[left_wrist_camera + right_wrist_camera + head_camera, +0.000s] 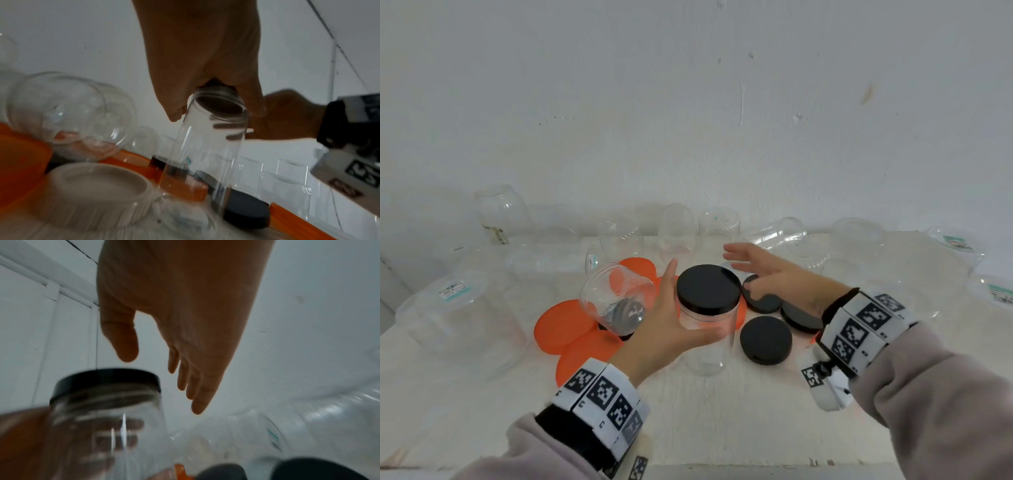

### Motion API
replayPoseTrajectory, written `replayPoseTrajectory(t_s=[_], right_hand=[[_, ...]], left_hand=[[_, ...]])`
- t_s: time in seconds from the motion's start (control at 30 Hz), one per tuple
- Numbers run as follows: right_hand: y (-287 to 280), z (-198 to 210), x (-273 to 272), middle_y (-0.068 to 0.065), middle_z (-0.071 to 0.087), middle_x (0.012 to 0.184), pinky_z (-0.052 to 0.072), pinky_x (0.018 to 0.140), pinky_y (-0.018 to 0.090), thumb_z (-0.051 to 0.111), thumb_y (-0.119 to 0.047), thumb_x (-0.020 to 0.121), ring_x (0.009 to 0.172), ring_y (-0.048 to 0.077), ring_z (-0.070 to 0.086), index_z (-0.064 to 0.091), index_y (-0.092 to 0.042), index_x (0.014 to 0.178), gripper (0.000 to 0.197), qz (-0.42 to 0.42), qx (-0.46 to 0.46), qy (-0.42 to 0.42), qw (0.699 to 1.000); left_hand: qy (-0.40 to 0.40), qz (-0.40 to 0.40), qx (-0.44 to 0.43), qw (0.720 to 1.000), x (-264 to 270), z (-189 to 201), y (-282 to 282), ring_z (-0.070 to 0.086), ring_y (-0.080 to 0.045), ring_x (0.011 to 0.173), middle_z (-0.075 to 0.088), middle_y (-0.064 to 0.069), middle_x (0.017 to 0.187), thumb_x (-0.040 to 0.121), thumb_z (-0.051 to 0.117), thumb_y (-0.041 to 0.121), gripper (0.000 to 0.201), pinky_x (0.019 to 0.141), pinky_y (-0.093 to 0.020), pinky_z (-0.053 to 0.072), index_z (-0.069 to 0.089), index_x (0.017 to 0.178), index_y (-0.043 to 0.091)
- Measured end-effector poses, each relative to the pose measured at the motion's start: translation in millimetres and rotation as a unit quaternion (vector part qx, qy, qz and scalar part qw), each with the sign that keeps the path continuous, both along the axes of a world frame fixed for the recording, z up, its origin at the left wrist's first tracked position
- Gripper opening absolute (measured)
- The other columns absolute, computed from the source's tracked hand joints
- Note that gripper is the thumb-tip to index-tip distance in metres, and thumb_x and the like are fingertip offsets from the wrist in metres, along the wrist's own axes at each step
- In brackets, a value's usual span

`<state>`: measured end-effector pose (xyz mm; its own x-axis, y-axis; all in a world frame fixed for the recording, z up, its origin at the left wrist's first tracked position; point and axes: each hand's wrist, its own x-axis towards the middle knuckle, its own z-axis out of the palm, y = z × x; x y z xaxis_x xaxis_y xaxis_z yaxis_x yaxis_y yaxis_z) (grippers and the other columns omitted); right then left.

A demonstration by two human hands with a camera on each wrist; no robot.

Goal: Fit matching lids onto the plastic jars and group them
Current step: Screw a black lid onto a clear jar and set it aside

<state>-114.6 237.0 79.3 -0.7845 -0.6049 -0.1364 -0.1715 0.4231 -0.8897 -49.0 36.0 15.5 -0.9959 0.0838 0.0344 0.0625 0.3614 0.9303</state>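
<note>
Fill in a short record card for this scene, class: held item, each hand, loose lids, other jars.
held item: tall clear jar with black lid on
left hand: grips the jar's side
right hand: open, holds nothing
loose lids: black lids, orange lids on the table
other jars: unlidded clear jars by the wall

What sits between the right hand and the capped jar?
Nothing. In the right wrist view, only bare wall shows between the open right hand and the capped jar, which the left hand holds.
</note>
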Motion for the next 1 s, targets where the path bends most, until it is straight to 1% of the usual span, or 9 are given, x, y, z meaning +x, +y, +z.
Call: replayPoseTrajectory(t_s=[0.03,0.1,0.2,0.3,0.4,0.63,0.77,0.9,1.0], right_hand=[[-4.4,8.7,-0.6,-0.007,0.037,0.148,0.035,0.102,0.022,0.062,-0.013,0.074,0.137,0.009,0.033,0.03,-0.029,0.144,0.079,0.008,0.008,0.017,1.0],[-16.1,22.6,-0.5,-0.011,0.038,0.146,0.032,0.107,0.026,0.065,-0.019,0.088,0.136,0.006,0.032,0.031,-0.035,0.144,0.067,0.047,0.066,0.066,0.995],[-36.5,36.1,1.2,-0.012,0.031,0.15,0.03,0.108,0.029,0.066,-0.042,0.086,0.136,0.009,0.03,0.024,-0.037,0.148,0.076,0.118,0.221,0.147,0.957],[-53.5,44.9,0.9,-0.007,0.033,0.146,0.038,0.107,0.039,0.07,-0.045,0.081,0.133,0.017,0.034,0.023,-0.035,0.149,0.084,0.156,0.338,0.189,0.909],[-63.5,50.6,0.2,-0.005,0.035,0.14,0.042,0.103,0.041,0.071,-0.042,0.08,0.13,0.019,0.037,0.027,-0.034,0.148,0.081,0.178,0.395,0.205,0.878],[-66.5,53.7,-1.0,-0.01,0.039,0.122,0.048,0.096,0.038,0.075,-0.038,0.076,0.118,0.016,0.044,0.038,-0.035,0.143,0.076,0.199,0.405,0.223,0.864],[-65.9,54.3,-3.6,-0.008,0.041,0.121,0.048,0.096,0.039,0.076,-0.034,0.075,0.116,0.017,0.045,0.042,-0.036,0.14,0.074,0.22,0.399,0.228,0.861],[-65.3,54.5,-5.6,-0.009,0.041,0.122,0.046,0.097,0.039,0.076,-0.03,0.074,0.115,0.015,0.045,0.043,-0.041,0.139,0.074,0.243,0.394,0.229,0.856],[-63.8,55.7,-5.5,-0.011,0.041,0.123,0.047,0.096,0.039,0.075,-0.021,0.073,0.114,0.013,0.044,0.046,-0.044,0.136,0.073,0.262,0.38,0.218,0.86]], left_hand=[[-0.006,0.003,0.019,1.0,0.5,-3.3,2.3,0.036,0.016,0.116,0.031,0.041,0.124,0.06,0.086,0.044,0.127,0.092,-0.007,0.031,-0.007,0.146,0.045],[0.007,0.008,0.05,0.999,0.5,-7.9,7.6,0.044,0.018,0.111,0.041,0.039,0.122,0.066,0.086,0.028,0.111,0.083,-0.004,0.039,0.01,0.145,0.041],[0.043,0.012,0.062,0.997,-1.2,-12.7,12.0,0.053,0.016,0.104,0.058,0.029,0.113,0.069,0.084,0.014,0.078,0.077,-0.002,0.043,0.038,0.127,0.04],[0.043,0.013,0.075,0.996,-0.3,-13.1,11.7,0.053,0.016,0.104,0.059,0.028,0.113,0.069,0.084,0.015,0.077,0.076,0.0,0.042,0.04,0.126,0.039],[0.048,0.012,0.073,0.996,-0.8,-14.9,10.7,0.052,0.017,0.105,0.057,0.036,0.111,0.069,0.084,0.015,0.076,0.077,0.001,0.041,0.039,0.125,0.04],[0.041,0.018,0.07,0.997,-6.1,-21.6,7.4,0.049,0.013,0.112,0.054,0.024,0.124,0.066,0.087,0.021,0.088,0.084,-0.003,0.042,0.036,0.136,0.033],[0.054,0.011,0.072,0.996,-7.3,-20.1,7.6,0.05,0.011,0.114,0.055,0.027,0.122,0.063,0.089,0.025,0.09,0.088,-0.011,0.044,0.036,0.135,0.037],[0.072,-0.003,0.07,0.995,-7.1,-15.2,8.1,0.049,0.015,0.113,0.053,0.037,0.117,0.059,0.086,0.033,0.085,0.082,0.0,0.04,0.035,0.124,0.053],[0.085,-0.015,0.057,0.995,-7.0,-14.2,6.1,0.046,0.02,0.111,0.05,0.042,0.115,0.063,0.086,0.024,0.085,0.081,0.003,0.038,0.035,0.109,0.075]])
